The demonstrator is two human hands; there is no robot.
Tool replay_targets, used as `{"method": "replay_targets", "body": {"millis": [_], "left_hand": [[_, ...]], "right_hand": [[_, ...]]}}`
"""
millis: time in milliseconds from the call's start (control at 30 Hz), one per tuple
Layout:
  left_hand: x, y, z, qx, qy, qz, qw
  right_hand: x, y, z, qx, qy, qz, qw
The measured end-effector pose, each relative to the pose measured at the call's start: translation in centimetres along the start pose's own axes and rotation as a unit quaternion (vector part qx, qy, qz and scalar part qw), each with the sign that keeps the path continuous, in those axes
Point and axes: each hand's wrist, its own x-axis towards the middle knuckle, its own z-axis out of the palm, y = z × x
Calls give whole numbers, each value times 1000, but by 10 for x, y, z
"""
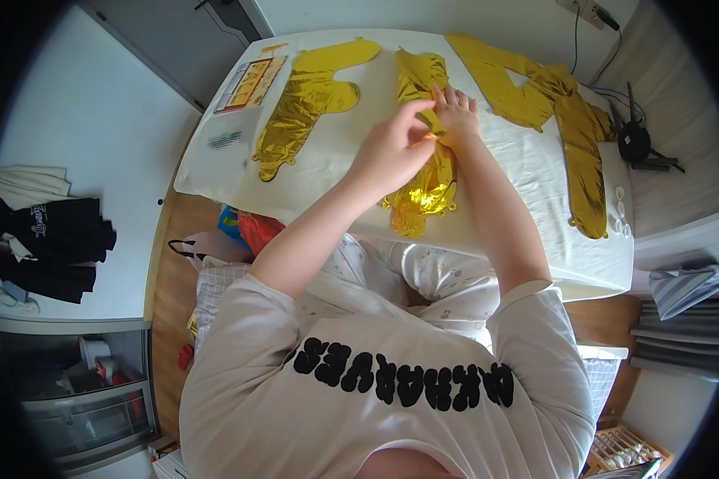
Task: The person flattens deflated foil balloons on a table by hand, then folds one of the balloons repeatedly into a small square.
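Note:
A flat, deflated gold foil balloon [431, 180] lies in front of me on a white-covered table [359, 120]. My left hand [395, 150] bends over its middle, with thumb and fingers closed on a fold of the foil. Beside it, my right hand [458, 117] lies on the upper part of the same balloon, fingers stretched out. Parts of the balloon under both hands are hidden. To the left lies another flat gold foil balloon [307, 96]. On the right, more gold foil balloons [527, 88] lie partly over one another and reach the table's right side.
A printed picture sheet [252, 83] and a clear plastic bag [228, 142] lie at the table's left. Small white rings [620, 207] sit by the right edge. A black device [635, 142] with cables stands at the right. Red [257, 230] and blue bags are below the left edge.

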Motion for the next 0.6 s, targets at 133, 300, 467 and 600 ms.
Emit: {"method": "replay_targets", "body": {"millis": [133, 300, 467, 600], "left_hand": [[18, -34, 23, -131, -91, -134, 978], [11, -36, 29, -258, -149, -128, 946], [13, -72, -22, -382, -56, -110, 916], [16, -107, -59, -21, -66, -13, 997]], "right_hand": [[17, 5, 15, -3, -6, -8, 1000], [17, 16, 20, -32, -8, -9, 999], [7, -6, 2, -28, -6, -1, 1000], [3, -1, 1, 4, 9, 10, 1000]]}}
